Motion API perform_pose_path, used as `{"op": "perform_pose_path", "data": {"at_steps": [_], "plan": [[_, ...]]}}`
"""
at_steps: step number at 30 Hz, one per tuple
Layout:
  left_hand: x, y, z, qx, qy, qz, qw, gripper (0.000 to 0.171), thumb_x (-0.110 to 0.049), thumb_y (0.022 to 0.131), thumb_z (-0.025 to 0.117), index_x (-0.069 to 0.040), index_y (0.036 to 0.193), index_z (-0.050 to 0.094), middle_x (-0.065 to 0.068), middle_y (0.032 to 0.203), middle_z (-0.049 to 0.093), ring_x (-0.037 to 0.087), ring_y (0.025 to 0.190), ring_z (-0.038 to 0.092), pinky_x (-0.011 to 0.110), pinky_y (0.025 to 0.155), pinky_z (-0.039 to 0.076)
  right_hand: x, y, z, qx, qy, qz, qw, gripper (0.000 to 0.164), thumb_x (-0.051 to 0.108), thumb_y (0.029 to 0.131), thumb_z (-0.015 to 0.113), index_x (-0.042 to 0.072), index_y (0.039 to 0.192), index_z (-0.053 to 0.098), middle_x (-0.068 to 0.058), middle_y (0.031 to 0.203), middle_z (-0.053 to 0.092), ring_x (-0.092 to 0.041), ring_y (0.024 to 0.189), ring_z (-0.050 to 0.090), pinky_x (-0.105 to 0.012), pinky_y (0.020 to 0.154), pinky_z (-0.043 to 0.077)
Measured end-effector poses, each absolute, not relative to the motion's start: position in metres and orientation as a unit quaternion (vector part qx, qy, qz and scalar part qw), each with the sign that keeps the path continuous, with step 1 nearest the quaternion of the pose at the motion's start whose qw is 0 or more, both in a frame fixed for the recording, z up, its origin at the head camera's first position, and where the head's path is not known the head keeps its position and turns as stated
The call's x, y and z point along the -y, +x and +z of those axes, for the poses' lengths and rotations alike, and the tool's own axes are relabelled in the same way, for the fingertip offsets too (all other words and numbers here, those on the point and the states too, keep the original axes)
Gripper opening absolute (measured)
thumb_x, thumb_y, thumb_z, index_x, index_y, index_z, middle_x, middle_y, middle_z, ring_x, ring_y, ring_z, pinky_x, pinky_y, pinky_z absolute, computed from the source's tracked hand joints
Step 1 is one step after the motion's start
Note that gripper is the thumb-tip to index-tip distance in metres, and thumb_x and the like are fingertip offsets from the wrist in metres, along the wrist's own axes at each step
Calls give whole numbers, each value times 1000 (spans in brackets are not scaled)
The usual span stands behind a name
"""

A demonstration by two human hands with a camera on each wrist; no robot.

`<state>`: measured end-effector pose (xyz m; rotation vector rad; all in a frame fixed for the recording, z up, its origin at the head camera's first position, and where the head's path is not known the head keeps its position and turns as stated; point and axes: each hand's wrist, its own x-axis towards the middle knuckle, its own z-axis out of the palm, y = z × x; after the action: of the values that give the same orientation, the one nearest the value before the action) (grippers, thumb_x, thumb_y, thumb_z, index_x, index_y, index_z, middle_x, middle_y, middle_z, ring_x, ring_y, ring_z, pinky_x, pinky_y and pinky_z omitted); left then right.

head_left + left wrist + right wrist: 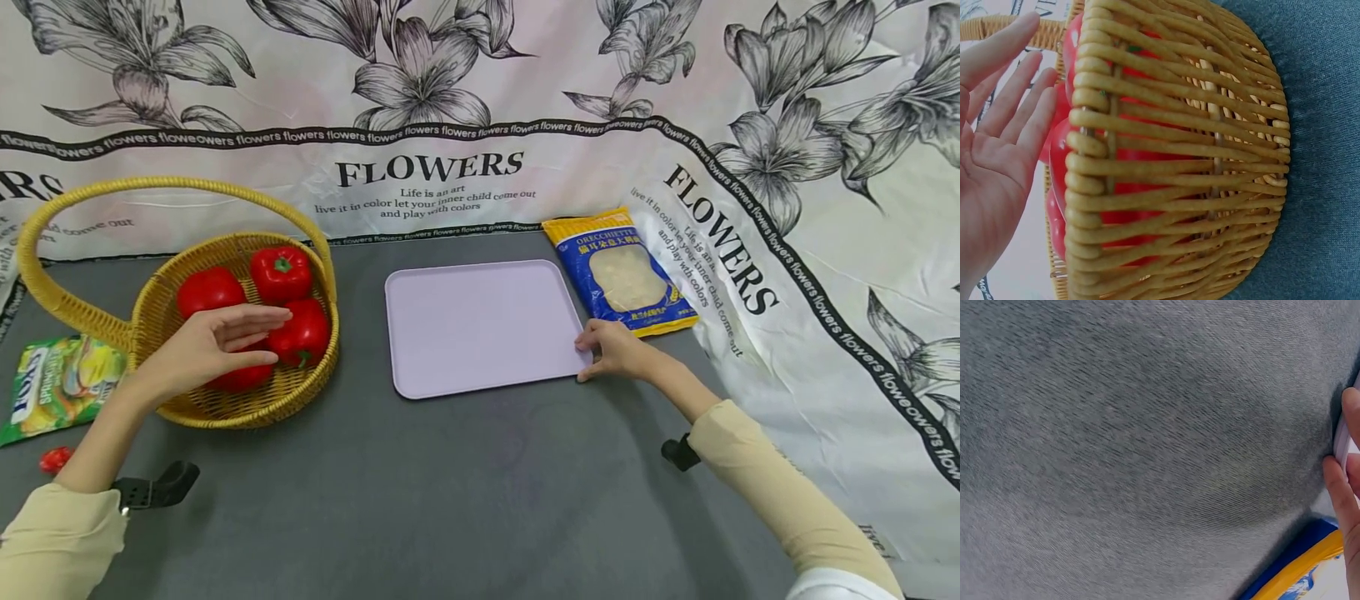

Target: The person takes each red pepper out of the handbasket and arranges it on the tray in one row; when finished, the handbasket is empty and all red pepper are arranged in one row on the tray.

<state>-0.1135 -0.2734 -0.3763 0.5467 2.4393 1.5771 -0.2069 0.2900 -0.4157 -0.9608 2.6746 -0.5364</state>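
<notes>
Several red bell peppers (pixel 281 273) lie in a yellow wicker basket (pixel 262 414) with a tall handle, at the left. Above them hovers my left hand (pixel 217 346), its fingers extended and loosely together, holding nothing. The left wrist view shows that hand (pixel 1004 144) beside the rim of the basket (pixel 1172 150), palm in sight. A pale lilac rectangular tray (pixel 483 329) lies flat in the middle of the grey cloth. At its near right corner, my right hand (pixel 618 350) grips the edge between thumb and fingers. Only fingertips and a sliver of tray (pixel 1342 440) appear in the right wrist view.
A blue and yellow orecchiette pasta bag (pixel 626 275) lies just right of the tray. Left of the basket are a green snack packet (pixel 67 383) and a small red item (pixel 56 459) partly behind the left forearm. Flower-printed fabric (pixel 435 183) borders the back and right.
</notes>
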Motion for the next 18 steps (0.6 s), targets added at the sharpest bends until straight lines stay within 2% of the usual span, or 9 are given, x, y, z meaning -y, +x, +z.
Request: {"op": "perform_pose_path", "data": {"at_steps": [5,7,10,13,15,18], "plan": [[273,-115,-376,-847,186,490,88,51,-6,84,73,1,131,54,16,128,58,-7,113,53,11,88,45,-295,-205,-423,-906,-361,-204,85,42,17,63,90,-7,94,72,-11,91,64,-26,86,62,-39,73,55],[273,-115,-376,-860,176,471,88,51,-5,83,73,0,131,54,21,129,57,-5,113,54,11,86,45,-296,-204,-425,-903,-367,-211,77,40,14,63,89,-8,92,73,-12,91,64,-27,86,62,-38,72,56],[273,-116,-376,-876,159,446,86,51,-4,82,74,0,130,55,23,128,57,12,116,59,10,84,46,-296,-203,-427,-901,-367,-219,73,37,12,64,89,-8,90,73,-12,91,64,-28,86,62,-37,72,56],[271,-117,-376,-891,156,419,81,51,-3,81,75,-1,129,57,22,127,58,33,117,57,11,85,46,-295,-203,-425,-902,-363,-219,74,36,12,64,89,-8,88,73,-12,91,64,-28,86,62,-39,73,56],[270,-118,-375,-897,163,403,78,51,-3,80,76,-2,128,58,21,125,60,38,116,55,16,88,47,-294,-204,-424,-903,-362,-219,78,36,13,64,89,-8,88,73,-12,91,63,-28,86,62,-40,73,56],[267,-120,-375,-906,174,380,73,51,-3,79,77,-3,127,60,19,123,62,40,116,56,32,92,48,-294,-204,-424,-904,-357,-218,88,36,14,65,89,-7,89,73,-11,90,63,-27,86,62,-39,74,56]]}}
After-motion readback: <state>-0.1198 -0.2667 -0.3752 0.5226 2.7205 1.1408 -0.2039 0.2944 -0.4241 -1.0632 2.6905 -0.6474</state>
